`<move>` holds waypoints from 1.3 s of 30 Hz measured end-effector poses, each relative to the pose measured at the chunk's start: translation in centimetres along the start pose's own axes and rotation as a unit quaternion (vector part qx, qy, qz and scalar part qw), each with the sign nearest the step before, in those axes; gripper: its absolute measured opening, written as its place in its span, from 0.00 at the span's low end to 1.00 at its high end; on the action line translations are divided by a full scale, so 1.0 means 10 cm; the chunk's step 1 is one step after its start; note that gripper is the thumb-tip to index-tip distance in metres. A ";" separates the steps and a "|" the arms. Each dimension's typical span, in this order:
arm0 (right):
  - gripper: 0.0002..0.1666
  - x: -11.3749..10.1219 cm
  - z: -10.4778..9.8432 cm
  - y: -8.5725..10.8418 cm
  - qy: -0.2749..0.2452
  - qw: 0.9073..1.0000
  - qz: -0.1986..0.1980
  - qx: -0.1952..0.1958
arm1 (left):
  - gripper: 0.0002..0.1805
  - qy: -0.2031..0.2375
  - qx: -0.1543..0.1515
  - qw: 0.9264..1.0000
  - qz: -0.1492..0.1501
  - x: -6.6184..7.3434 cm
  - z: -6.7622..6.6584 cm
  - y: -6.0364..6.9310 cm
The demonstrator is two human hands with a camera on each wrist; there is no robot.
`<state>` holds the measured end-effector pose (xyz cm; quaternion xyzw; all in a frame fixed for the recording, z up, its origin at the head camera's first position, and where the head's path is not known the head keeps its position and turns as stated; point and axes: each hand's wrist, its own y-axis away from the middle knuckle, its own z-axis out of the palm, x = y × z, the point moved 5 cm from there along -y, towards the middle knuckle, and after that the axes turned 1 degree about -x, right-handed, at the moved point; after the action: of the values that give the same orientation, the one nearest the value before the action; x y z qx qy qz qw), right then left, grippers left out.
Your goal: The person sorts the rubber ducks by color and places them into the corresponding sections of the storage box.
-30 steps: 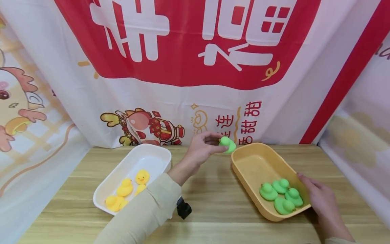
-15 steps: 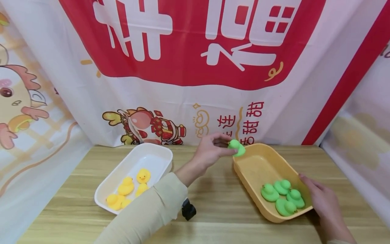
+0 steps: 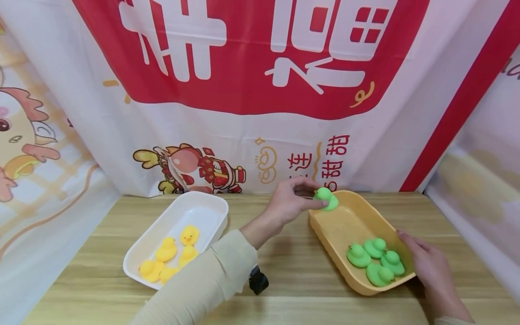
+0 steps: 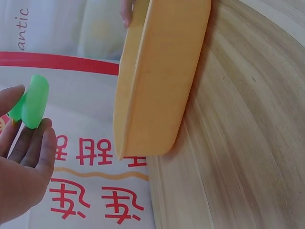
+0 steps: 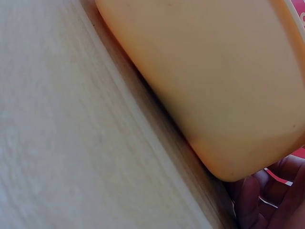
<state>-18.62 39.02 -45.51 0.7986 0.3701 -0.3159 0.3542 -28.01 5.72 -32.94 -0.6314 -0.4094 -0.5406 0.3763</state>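
Note:
My left hand (image 3: 290,202) pinches a green rubber duck (image 3: 326,198) between thumb and fingertips, above the far left corner of the orange-yellow bin (image 3: 339,271). In the left wrist view the same duck (image 4: 36,101) hangs clear of the bin's wall (image 4: 162,81). At the bin's near right side, my right hand (image 3: 432,266) grips the rim, thumb on the edge. The right wrist view shows its fingers (image 5: 248,202) curled by the bin's lower corner, partly hidden. Several green ducks (image 3: 378,257) lie grouped in the bin's near end.
A white bin (image 3: 203,203) stands to the left with several yellow rubber ducks (image 3: 166,250) in its near half. My left sleeve (image 3: 211,275) passes in front of its near corner. The wooden table (image 3: 300,280) ends at a printed cloth backdrop (image 3: 252,131).
My left hand has moved right with the green duck, from beside the bin to above its far left corner. The right hand stays on the rim.

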 end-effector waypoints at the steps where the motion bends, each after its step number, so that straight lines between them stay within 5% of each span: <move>1: 0.60 0.00 0.00 0.00 0.000 1.000 -0.001 -0.001 | 0.18 0.001 -0.001 1.000 0.000 0.00 0.01 0.00; 39: 0.59 -0.01 0.00 0.02 0.002 1.000 -0.010 -0.001 | 0.17 -0.004 0.002 1.000 0.003 0.00 0.04 0.06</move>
<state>-18.53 38.87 -45.39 0.7950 0.3792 -0.3179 0.3510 -27.31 5.85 -33.05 -0.6339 -0.4102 -0.5358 0.3779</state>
